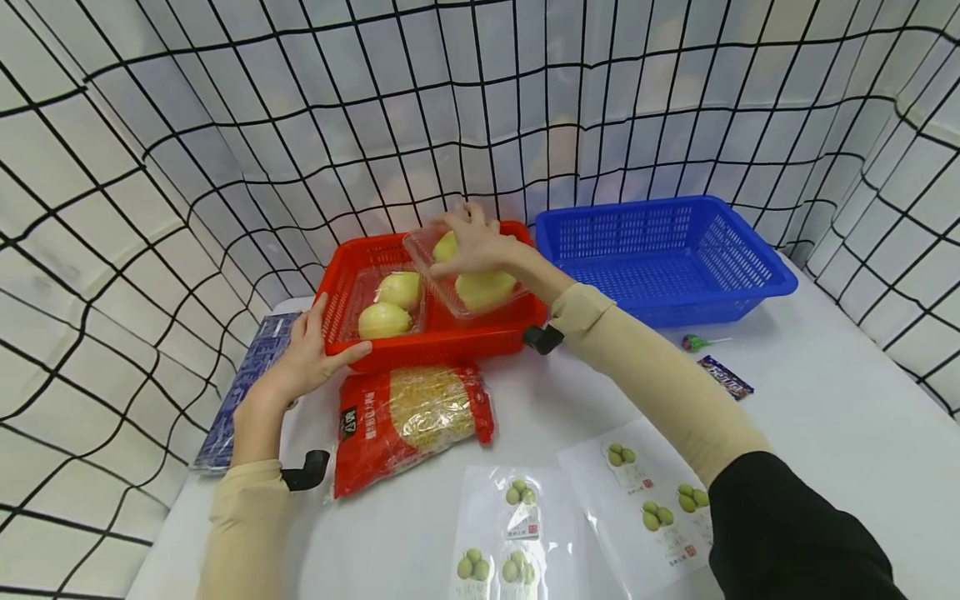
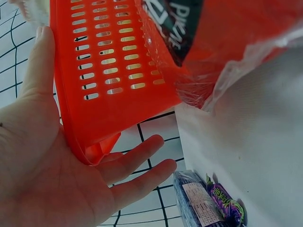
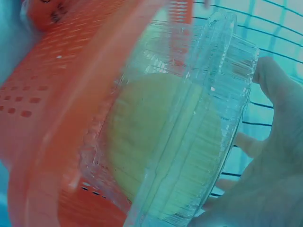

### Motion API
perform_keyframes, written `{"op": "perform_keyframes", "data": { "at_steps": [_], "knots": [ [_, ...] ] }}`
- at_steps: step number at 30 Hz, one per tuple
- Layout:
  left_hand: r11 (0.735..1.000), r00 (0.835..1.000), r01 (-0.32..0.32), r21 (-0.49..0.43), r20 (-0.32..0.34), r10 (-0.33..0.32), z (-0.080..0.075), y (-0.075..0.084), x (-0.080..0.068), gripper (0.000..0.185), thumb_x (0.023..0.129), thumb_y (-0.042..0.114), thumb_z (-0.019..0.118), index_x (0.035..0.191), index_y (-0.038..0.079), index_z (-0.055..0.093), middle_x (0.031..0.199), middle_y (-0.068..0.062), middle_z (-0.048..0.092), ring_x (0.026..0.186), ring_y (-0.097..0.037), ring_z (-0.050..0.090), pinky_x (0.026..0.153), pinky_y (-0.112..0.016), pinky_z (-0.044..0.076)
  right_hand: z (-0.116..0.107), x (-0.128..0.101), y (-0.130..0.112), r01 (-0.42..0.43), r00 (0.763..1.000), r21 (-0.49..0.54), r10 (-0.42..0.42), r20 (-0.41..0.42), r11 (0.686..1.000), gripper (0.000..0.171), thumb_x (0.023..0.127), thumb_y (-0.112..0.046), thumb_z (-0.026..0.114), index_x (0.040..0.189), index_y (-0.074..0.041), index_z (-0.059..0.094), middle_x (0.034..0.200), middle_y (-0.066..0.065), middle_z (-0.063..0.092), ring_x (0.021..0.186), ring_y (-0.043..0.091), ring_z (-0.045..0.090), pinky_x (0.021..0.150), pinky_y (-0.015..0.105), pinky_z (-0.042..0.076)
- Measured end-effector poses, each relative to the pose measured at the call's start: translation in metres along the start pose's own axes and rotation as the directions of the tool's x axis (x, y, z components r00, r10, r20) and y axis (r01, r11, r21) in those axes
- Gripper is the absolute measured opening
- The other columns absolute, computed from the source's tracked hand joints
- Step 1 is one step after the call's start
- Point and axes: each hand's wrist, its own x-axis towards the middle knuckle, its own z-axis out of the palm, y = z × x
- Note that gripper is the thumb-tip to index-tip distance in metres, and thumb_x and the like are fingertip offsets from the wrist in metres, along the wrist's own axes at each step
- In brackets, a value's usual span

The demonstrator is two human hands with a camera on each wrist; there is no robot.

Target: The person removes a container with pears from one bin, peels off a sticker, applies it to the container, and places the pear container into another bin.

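Note:
My right hand grips a clear plastic clamshell box from above and holds it tilted over the right half of a red plastic basket. Rounded yellow-green fruit shows through its walls. A second clear box lies in the basket's left half, with two pale yellow-green fruits inside. At the basket's front left corner rests my left hand. Its thumb lies along the rim, and its straight fingers spread past the outside of the corner.
A blue plastic basket stands right of the red one. In front lie a red bag of yellow noodles, clear printed bags, a lollipop and a small dark packet. A blue patterned pack lies left. Black netting surrounds the table.

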Motion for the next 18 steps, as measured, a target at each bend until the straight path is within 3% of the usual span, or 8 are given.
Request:
{"op": "perform_keyframes", "data": {
  "at_steps": [5, 11, 17, 18],
  "knots": [
    [1.000, 1.000, -0.002, -0.003, 0.002, 0.002, 0.001, 0.000, 0.001, 0.120, 0.093, 0.066, 0.061, 0.160, 0.021, -0.028, 0.167, -0.031, -0.016, 0.148, -0.063, 0.011, 0.106, -0.079, 0.036, -0.016, -0.026, -0.002, 0.059, 0.996, -0.040, -0.062, -0.057, 0.997, 0.088, 0.085, -0.044, 0.073, 0.160, -0.041, 0.027, 0.173, 0.008, -0.011, 0.156, 0.049, 0.009, 0.116, 0.077, 0.024],
    [1.000, 1.000, -0.007, -0.002, 0.003, 0.007, 0.001, 0.001, 0.001, 0.120, 0.093, 0.065, 0.061, 0.160, 0.021, -0.028, 0.167, -0.030, -0.016, 0.149, -0.063, 0.010, 0.107, -0.079, 0.036, -0.028, -0.062, 0.004, 0.150, 0.984, -0.041, -0.154, -0.094, 0.988, 0.092, 0.082, -0.039, 0.075, 0.160, -0.043, 0.026, 0.173, 0.002, -0.009, 0.158, 0.046, 0.008, 0.114, 0.085, 0.009],
    [1.000, 1.000, -0.003, 0.001, 0.004, 0.003, -0.001, 0.002, 0.002, 0.119, 0.094, 0.064, 0.060, 0.160, 0.020, -0.028, 0.167, -0.030, -0.017, 0.149, -0.062, 0.010, 0.106, -0.079, 0.036, -0.030, -0.104, 0.012, 0.232, 0.970, -0.049, -0.235, -0.068, 0.971, 0.096, 0.078, -0.039, 0.077, 0.158, -0.047, 0.026, 0.173, -0.004, -0.008, 0.158, 0.041, 0.010, 0.114, 0.085, 0.015],
    [1.000, 1.000, -0.002, -0.001, 0.003, 0.002, -0.001, 0.001, 0.002, 0.119, 0.094, 0.064, 0.060, 0.160, 0.020, -0.028, 0.167, -0.031, -0.017, 0.149, -0.063, 0.009, 0.106, -0.079, 0.036, -0.031, -0.111, 0.014, 0.252, 0.966, -0.043, -0.255, -0.054, 0.967, 0.096, 0.077, -0.038, 0.078, 0.158, -0.047, 0.026, 0.173, -0.003, -0.007, 0.157, 0.040, 0.013, 0.115, 0.081, 0.021]
  ]
}}
